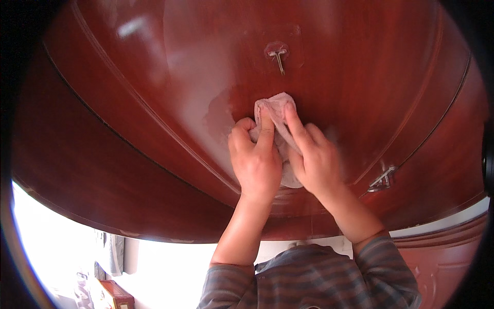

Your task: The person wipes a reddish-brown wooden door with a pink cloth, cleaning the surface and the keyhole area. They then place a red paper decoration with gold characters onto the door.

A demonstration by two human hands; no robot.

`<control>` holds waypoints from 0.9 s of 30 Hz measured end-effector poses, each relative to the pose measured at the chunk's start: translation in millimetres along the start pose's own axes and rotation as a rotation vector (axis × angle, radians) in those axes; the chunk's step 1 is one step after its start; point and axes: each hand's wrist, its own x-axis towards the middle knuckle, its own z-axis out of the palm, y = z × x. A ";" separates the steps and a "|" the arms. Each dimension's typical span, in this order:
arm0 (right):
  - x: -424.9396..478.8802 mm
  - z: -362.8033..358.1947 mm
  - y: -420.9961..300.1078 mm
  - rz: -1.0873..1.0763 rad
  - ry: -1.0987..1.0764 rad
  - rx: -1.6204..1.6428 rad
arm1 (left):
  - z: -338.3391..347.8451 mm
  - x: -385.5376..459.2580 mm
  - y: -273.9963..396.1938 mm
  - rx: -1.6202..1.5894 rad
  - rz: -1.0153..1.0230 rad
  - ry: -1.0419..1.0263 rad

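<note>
A pale pink cloth (283, 145) is bunched between my two hands, against a glossy reddish-brown wooden door (332, 89). My left hand (256, 158) grips the cloth's left side, its index finger pressed into the upper part. On the other side my right hand (316, 158) pinches the cloth, with the index finger near its top corner. The lower part of the cloth hangs between the wrists. Above the cloth, a metal hook (278, 58) on a clear adhesive pad is fixed to the wood. A darker, damp-looking patch shows left of the cloth.
A metal door handle (382, 179) juts out to the right of my right hand. Grooves run down both sides of the panel. At the lower left, beyond the door's bottom edge, a reddish box (117, 294) stands on a bright floor. A red panelled door (440, 270) is at lower right.
</note>
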 end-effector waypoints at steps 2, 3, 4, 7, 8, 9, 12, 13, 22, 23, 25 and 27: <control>-1.0 -1.4 0.7 0.019 -0.016 -0.071 | -0.7 -2.5 1.7 0.013 0.010 0.000; -3.1 -2.3 0.3 0.020 -0.037 -0.084 | -0.5 -6.2 1.5 0.015 -0.005 -0.024; -7.3 -3.6 -1.2 0.020 -0.058 -0.096 | -0.1 -12.4 0.3 0.018 -0.019 -0.047; -21.1 1.8 -0.2 0.020 -0.113 -0.131 | 3.1 -30.5 -3.2 -0.002 -0.062 -0.083; -21.5 5.5 1.0 0.019 -0.109 -0.128 | 3.4 -30.7 -3.7 -0.016 -0.065 -0.082; -20.3 6.1 -3.0 0.021 -0.112 -0.121 | 1.1 -31.6 -3.0 -0.029 -0.075 -0.086; 6.2 4.3 -14.1 0.005 -0.092 -0.113 | -6.1 -7.1 -4.0 -0.019 -0.050 -0.022; 12.2 3.7 -16.4 0.005 -0.085 -0.114 | -7.5 -0.5 -4.4 -0.031 -0.047 0.003; -5.1 17.4 -9.5 0.064 -0.067 -0.004 | -0.5 -11.6 -1.7 -0.027 -0.044 -0.018; -1.2 16.8 -11.8 0.058 -0.068 0.013 | -4.1 -9.6 -1.5 -0.015 -0.048 -0.032; -1.5 14.1 -12.3 0.069 -0.084 -0.001 | -6.9 -3.8 0.4 -0.009 -0.045 -0.048; -10.1 11.9 -11.4 0.098 -0.120 -0.024 | -0.9 -16.8 -0.1 -0.019 -0.046 -0.083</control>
